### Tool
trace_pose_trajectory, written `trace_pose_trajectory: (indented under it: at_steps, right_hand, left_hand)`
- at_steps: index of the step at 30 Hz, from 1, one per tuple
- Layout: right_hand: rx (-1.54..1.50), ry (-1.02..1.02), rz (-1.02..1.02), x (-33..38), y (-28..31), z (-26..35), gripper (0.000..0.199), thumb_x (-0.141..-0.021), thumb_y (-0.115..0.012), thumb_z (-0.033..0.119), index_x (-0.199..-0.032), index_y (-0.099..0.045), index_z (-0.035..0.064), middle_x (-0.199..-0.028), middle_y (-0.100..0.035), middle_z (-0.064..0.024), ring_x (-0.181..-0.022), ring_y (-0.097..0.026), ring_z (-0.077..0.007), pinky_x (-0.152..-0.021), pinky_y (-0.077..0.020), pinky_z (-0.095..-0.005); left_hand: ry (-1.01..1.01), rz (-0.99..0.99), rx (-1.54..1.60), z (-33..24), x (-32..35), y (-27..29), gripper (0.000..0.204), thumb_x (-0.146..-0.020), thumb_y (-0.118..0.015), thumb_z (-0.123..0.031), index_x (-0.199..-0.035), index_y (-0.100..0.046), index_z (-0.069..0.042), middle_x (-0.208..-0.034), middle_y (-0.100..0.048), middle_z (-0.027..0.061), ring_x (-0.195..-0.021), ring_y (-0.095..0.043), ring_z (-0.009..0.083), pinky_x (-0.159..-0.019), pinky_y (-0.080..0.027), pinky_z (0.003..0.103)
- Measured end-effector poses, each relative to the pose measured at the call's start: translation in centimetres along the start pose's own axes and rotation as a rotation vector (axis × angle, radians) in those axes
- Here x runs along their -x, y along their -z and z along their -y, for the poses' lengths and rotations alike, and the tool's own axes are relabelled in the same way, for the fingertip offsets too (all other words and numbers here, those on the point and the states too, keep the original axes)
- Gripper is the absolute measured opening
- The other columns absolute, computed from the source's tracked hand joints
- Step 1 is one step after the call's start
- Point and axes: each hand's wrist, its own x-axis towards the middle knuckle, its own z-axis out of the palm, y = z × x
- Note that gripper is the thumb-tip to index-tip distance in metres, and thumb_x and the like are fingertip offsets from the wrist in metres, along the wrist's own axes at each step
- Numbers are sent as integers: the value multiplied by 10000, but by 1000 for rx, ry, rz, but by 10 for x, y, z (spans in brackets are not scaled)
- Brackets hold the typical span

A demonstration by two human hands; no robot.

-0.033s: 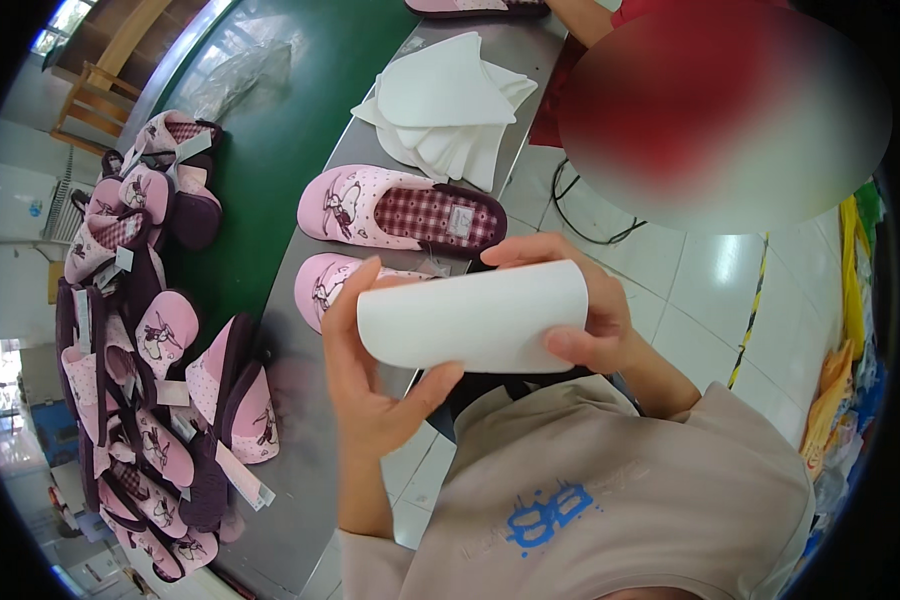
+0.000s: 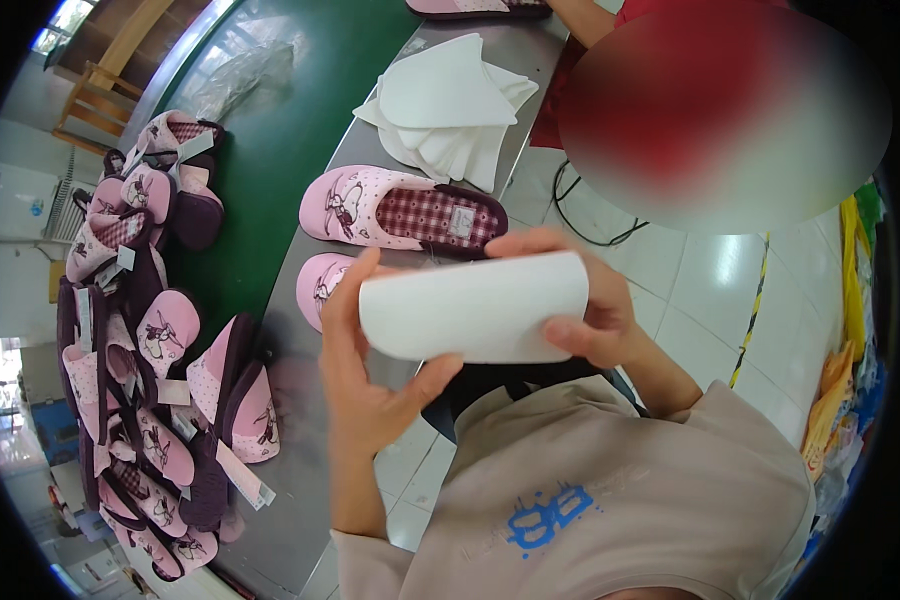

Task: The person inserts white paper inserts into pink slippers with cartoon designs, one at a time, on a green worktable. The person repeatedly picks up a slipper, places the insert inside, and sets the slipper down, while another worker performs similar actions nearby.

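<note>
A white, smooth sheet (image 2: 475,310), bent into a curve with rounded corners, is gripped at both ends in front of my chest. My left hand (image 2: 365,375) closes on its left end, thumb at the lower edge. At the other end my right hand (image 2: 605,310) has its thumb on the near face and fingers over the top. Just beyond lies a pink slipper (image 2: 355,207) with a plum checked insole. A second pink slipper (image 2: 322,283) is partly hidden behind my left hand and the sheet. Farther off is a fanned stack of white sheets (image 2: 440,95).
Many pink slippers (image 2: 165,340) with tags lie heaped on the left of the metal-edged green table (image 2: 265,150). A clear plastic bag (image 2: 240,80) rests at the back. A person in red (image 2: 550,115) is at upper right. A black cable (image 2: 595,240) lies on the tiled floor.
The white sheet has risen slightly, its right end tipping up a little. Both hands keep their hold on it.
</note>
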Motion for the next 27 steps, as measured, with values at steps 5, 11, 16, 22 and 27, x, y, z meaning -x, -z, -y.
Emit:
trace_pose_trajectory:
  at_steps: [5,11,16,22,27]
  right_hand:
    - [593,42,-32,-22,30,-7,300,-921,-732,149,-1130,-696,-62,-1381,-610,-196,-1192,-641,-337,-971,-529,-406]
    - [955,19,84,-39,32,-28,262,-872,-768,171,-856,-646,-60,-1301,-627,-140,-1087,-654,-340,-866,-566,-419]
    - [1066,142,205,-64,20,-44,298,-882,-784,229,-889,-681,-51,-1286,-606,-141,-1062,-653,-324,-865,-566,-419]
    - [1164,209,202,-89,2,-84,306,-911,-782,308,-950,-726,10,-1333,-573,-174,-1077,-637,-317,-898,-542,-439]
    - [1172,170,153,-95,-19,-93,355,-928,-781,335,-955,-755,-18,-1399,-554,-172,-1132,-626,-328,-959,-522,-467]
  left_hand:
    - [14,20,-362,27,-69,44,585,-927,-757,-221,-1446,-580,-18,-1353,-629,170,-1246,-630,312,-1071,-498,413]
    - [58,202,-519,122,-112,64,466,-1095,-533,-282,-1492,-576,-42,-1493,-586,161,-1393,-531,317,-1210,-362,388]
    - [58,166,-597,138,-127,49,423,-1130,-457,-327,-1414,-662,-89,-1442,-625,133,-1352,-537,324,-1190,-372,413]
    - [83,87,-575,145,-131,43,407,-1106,-492,-418,-1316,-732,-166,-1363,-671,41,-1321,-558,294,-1129,-349,474]
    - [98,43,-543,152,-131,43,422,-1109,-478,-436,-1273,-753,-162,-1332,-688,48,-1298,-568,298,-1117,-356,482]
